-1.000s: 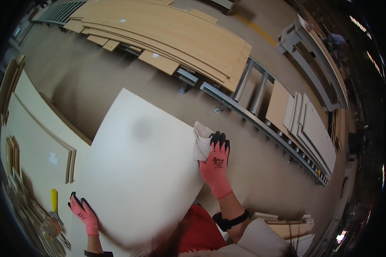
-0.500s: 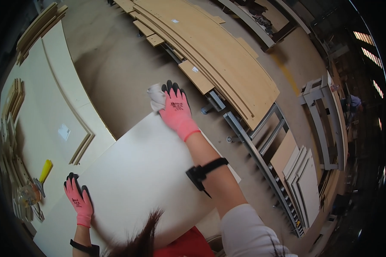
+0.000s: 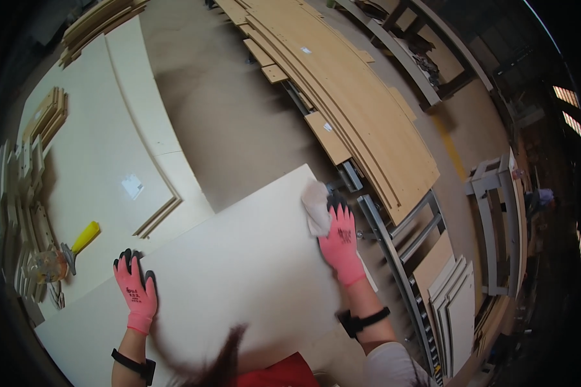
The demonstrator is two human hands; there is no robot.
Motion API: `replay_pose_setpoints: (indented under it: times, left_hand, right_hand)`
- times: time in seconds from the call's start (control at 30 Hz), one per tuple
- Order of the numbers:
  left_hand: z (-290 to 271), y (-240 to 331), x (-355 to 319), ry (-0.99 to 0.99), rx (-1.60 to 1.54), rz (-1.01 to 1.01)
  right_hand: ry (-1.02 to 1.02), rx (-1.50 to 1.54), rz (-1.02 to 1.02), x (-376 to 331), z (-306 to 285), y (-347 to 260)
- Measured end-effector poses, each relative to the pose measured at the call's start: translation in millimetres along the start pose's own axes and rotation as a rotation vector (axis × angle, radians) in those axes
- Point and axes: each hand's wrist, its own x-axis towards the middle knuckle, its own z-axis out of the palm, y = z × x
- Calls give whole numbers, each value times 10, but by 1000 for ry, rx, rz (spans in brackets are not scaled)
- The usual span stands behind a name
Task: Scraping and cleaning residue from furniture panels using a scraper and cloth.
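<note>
We read dark printing only as marks on two pink gloves [image 3: 134, 295] (the letters were blurred) and counted three white labels [image 3: 132, 186] beyond the hands. Our left hand [image 3: 135, 287] rested with fingers parted at the far edge of one white panel [image 3: 239, 264]. Our right hand [image 3: 340, 242] grasped, as far as we could tell, one pale cloth [image 3: 317, 209] by its right corner. Floor [image 3: 232, 122] stretched ahead, between the hands.

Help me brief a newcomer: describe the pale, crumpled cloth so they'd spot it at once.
Follow the large, flat white board in the foreground to its far right corner. There, poking out leftward from the pink-and-black-gloved right hand, is the pale, crumpled cloth. Its soft folds set it apart from the smooth, flat board.
</note>
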Motion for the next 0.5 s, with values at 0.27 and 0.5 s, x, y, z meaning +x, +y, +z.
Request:
replay_pose_setpoints:
  times: [0.27, 0.5]
  left_hand:
    - [-150, -41, 125, 24, -52, -100]
    - [-184, -174, 6, 17, -138, -121]
  right_hand:
    - [88, -8, -168, 983, 606, -659]
    - [-1, 56, -329, 449, 427, -1271]
